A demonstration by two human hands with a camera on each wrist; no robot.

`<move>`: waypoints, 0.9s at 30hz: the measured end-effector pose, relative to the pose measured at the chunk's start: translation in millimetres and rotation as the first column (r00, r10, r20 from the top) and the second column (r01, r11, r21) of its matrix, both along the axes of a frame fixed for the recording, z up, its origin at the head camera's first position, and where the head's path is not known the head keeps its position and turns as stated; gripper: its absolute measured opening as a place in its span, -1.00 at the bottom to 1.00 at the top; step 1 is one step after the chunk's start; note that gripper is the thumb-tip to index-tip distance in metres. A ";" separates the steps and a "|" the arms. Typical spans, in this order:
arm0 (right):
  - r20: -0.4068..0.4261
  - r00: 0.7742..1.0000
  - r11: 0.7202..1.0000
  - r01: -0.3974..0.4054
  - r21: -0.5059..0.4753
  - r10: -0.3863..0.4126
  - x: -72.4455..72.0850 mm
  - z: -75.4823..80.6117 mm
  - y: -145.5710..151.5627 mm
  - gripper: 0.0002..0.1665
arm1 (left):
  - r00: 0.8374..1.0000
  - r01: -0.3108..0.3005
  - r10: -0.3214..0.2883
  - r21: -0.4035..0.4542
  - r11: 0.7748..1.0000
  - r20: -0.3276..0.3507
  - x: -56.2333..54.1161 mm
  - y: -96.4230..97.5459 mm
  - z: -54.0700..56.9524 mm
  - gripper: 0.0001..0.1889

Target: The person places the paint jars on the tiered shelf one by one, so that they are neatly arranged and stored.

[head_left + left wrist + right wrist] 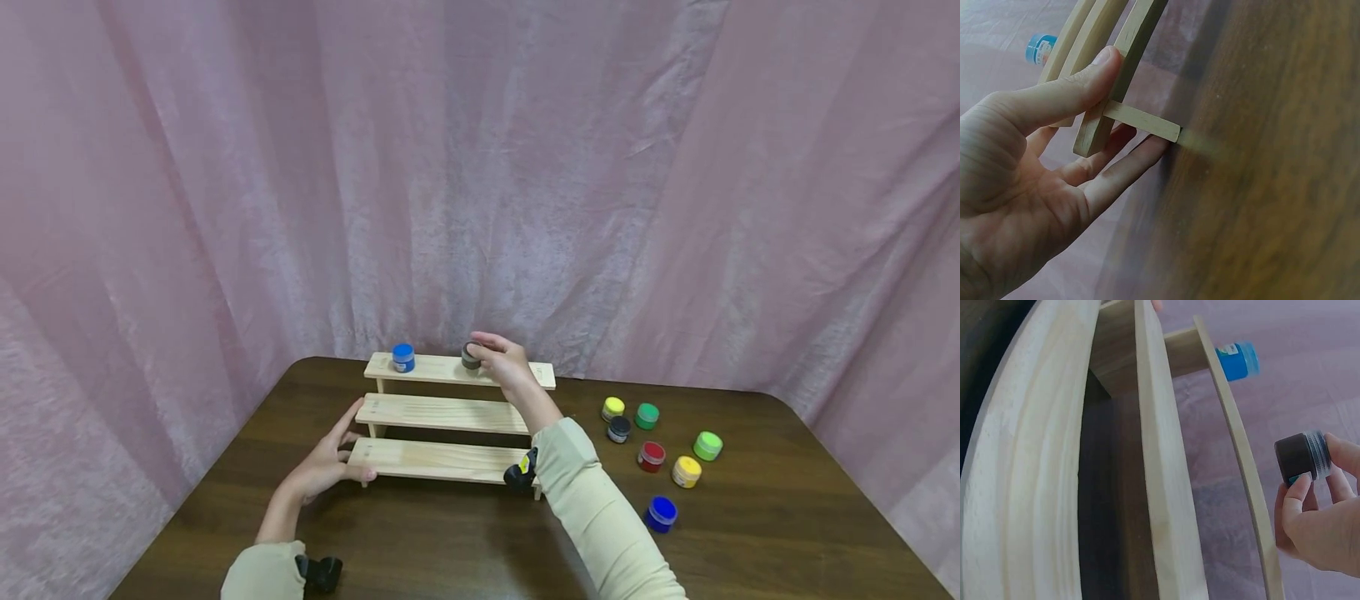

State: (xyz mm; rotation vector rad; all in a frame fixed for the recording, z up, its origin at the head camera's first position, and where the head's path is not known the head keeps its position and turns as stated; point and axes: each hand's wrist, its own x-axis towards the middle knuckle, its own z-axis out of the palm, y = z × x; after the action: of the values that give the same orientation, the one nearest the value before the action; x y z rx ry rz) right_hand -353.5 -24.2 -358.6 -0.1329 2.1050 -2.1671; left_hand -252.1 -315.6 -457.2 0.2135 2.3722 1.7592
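A three-tier wooden rack [438, 413] stands on the table with its steps facing me. My left hand [322, 468] holds the rack's left end. In the left wrist view its thumb lies on a shelf edge, and its fingers reach past the end beside a short leg. My right hand [508, 367] pinches a small dark paint jar [1295, 457] with a clear lid between thumb and fingers. In the right wrist view a gap shows between this jar and the top shelf [1235, 434]. A light-blue paint jar [403, 358] stands upright near the top shelf's left end.
Several paint jars stand to the right of the rack: yellow [612, 408], green [647, 416], black [618, 429], red [651, 456], light green [707, 446], orange-yellow [686, 472] and dark blue [661, 514]. A pink curtain [480, 167] hangs behind the brown table [420, 542].
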 end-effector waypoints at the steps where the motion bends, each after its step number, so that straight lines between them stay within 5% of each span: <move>1: 0.004 1.000 1.000 -0.007 0.001 0.007 0.0 -0.5 -1.0 -0.54 | 1.000 0.002 -0.002 0.002 1.000 0.000 -0.5 0.0 -0.1 0.30; 27: -0.022 0.999 0.992 -0.029 0.122 0.032 1.8 -8.2 -16.2 -0.54 | 1.000 0.014 -0.014 0.015 1.000 0.000 0.1 1.0 1.2 0.30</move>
State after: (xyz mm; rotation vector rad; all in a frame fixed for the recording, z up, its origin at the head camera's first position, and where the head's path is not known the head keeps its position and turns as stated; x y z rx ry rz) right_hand -351.8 -40.4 -366.8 -0.1792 2.2258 -2.0236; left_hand -252.0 -314.6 -456.1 0.2310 2.3520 1.7712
